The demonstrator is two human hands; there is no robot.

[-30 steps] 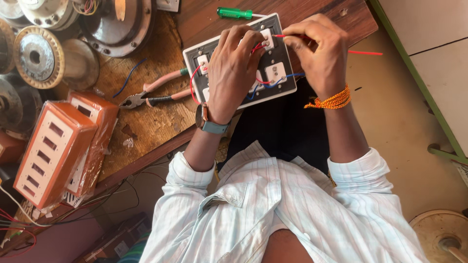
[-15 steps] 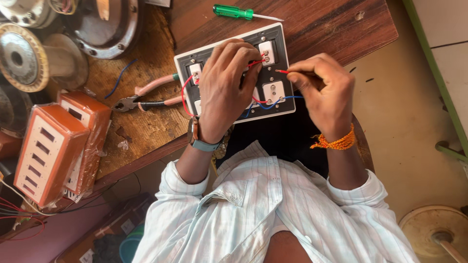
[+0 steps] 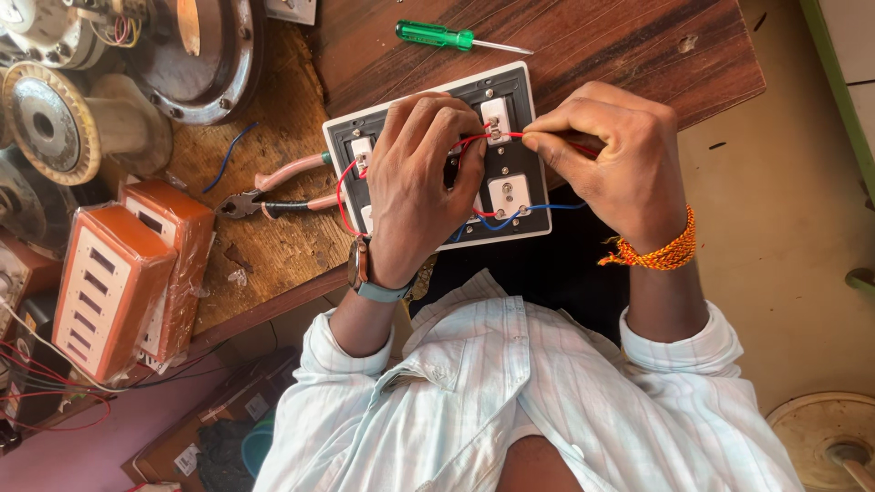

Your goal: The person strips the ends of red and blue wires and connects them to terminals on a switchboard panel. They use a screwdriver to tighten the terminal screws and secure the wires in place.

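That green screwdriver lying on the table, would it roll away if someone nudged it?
Probably: the screwdriver has a rounded green handle and thin shaft, lying free on the flat wooden table. It looks stiff, light, and its glossy handle possibly slippery.

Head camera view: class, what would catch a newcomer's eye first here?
Mid-frame, the left hand presses on a white-rimmed black switch plate while the right hand pinches a thin red wire at it. A green-handled screwdriver lies above on the brown wooden bench; pink-handled pliers lie left.

We've got the switch panel (image 3: 510, 109) lying back-side up at the wooden bench edge, white modules showing, a red wire (image 3: 344, 196) and blue wire (image 3: 547, 209) looped across it.
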